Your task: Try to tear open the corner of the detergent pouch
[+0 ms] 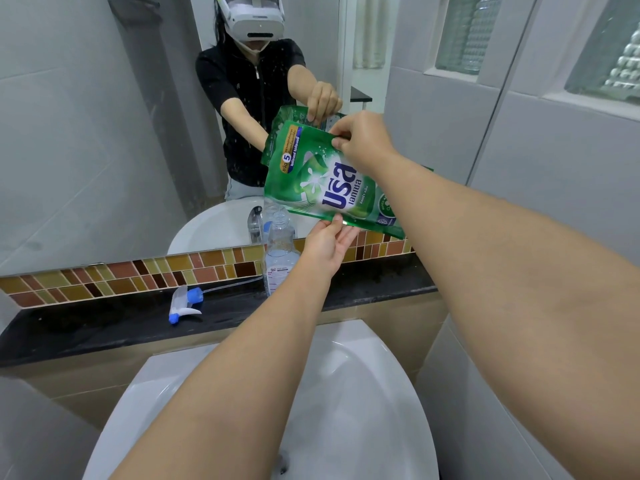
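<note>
Above the counter (104,327) — green pouch (325,181) tilted over clear bottle (280,251) | right hand (363,142) fingers pinch its top edge | left hand (327,245) fingers pinch its lower edge | spray head (185,303) lies left.

My forearms are bare to the elbow; the mirror shows my black short-sleeved zip-front top (247,98) and white headset (256,19) over my eyes.
</note>
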